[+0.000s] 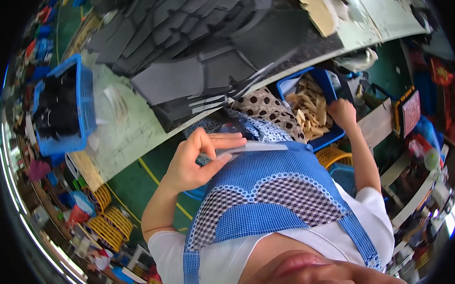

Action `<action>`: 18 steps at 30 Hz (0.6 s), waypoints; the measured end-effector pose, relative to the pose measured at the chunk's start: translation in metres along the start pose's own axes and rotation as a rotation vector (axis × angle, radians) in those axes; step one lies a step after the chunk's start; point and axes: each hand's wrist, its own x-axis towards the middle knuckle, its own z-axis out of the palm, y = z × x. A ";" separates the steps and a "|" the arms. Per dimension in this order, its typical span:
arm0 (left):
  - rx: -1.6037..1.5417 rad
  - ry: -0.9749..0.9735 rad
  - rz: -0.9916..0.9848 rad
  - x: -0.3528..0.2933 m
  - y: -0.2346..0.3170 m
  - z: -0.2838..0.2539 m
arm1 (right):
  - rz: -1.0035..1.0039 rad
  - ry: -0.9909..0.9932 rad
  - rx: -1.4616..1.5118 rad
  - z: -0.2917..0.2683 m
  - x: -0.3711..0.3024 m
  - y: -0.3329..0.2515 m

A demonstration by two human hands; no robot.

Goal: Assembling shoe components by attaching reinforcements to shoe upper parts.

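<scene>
In front of my blue checked apron, my left hand [194,158] pinches a thin, pale, flat strip [267,146] between thumb and fingers. The strip points to the right across the apron; its exact kind is not clear. My right hand [342,113] is off to the right with fingers curled, at the rim of a blue plastic basket [333,137]. Inside the basket lie many small tan pieces [314,107]. What the right fingers hold, if anything, is hidden. Beyond my left hand, dark grey cut sheets [174,80] are heaped on the worktable [129,146].
A blue crate [88,99] with black pieces stands at the table's left end. Dotted cloth [268,111] lies over my lap. A yellow basket [332,156] is below the blue one. Yellow crates [112,227] stand at lower left. A framed panel [406,112] stands at right.
</scene>
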 end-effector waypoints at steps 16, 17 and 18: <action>0.352 0.525 -0.207 0.069 -0.014 -0.052 | -0.822 0.061 0.459 -0.155 0.064 -0.216; 0.348 0.524 -0.212 0.069 -0.016 -0.055 | -0.819 0.055 0.459 -0.154 0.067 -0.217; 0.330 0.512 -0.225 0.068 -0.019 -0.057 | -0.827 0.035 0.455 -0.154 0.070 -0.218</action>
